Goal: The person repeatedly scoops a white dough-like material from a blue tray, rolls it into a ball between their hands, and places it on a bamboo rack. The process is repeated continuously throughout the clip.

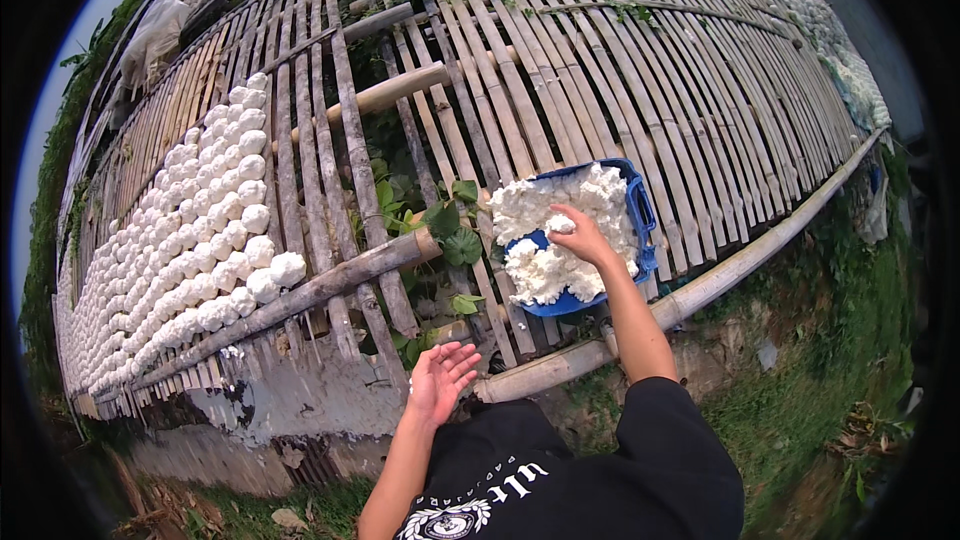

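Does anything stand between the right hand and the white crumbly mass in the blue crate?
Nothing visible does: the right hand grips a small white lump directly over the crumbly mass in the open blue plastic crate.

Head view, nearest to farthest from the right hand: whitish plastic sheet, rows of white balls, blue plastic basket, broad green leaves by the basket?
From the right hand:
1. Blue plastic basket: directly beneath it.
2. Broad green leaves: just left of the basket.
3. Rows of white balls: farther left.
4. Whitish plastic sheet: far upper left.
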The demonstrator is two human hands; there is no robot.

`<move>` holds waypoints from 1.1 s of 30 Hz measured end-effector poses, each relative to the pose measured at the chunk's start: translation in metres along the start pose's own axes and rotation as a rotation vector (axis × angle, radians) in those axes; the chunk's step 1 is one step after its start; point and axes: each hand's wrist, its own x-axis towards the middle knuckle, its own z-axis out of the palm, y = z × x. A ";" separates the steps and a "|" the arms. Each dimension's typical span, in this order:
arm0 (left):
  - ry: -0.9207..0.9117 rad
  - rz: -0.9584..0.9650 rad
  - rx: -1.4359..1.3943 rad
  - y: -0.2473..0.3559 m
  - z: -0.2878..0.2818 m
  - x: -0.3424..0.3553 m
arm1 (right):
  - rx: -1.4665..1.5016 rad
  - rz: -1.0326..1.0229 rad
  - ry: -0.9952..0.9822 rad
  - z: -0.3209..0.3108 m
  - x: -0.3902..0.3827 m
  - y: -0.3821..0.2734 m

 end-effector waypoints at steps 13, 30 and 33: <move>-0.064 0.002 0.066 -0.007 -0.002 -0.002 | -1.039 -0.038 0.062 0.033 -0.026 0.046; -0.554 0.032 -0.237 -0.001 0.020 0.010 | -0.481 -0.425 -0.236 0.175 -0.208 -0.203; -0.436 -0.043 -0.405 -0.003 0.001 0.001 | -0.910 -0.590 0.033 0.217 -0.221 -0.198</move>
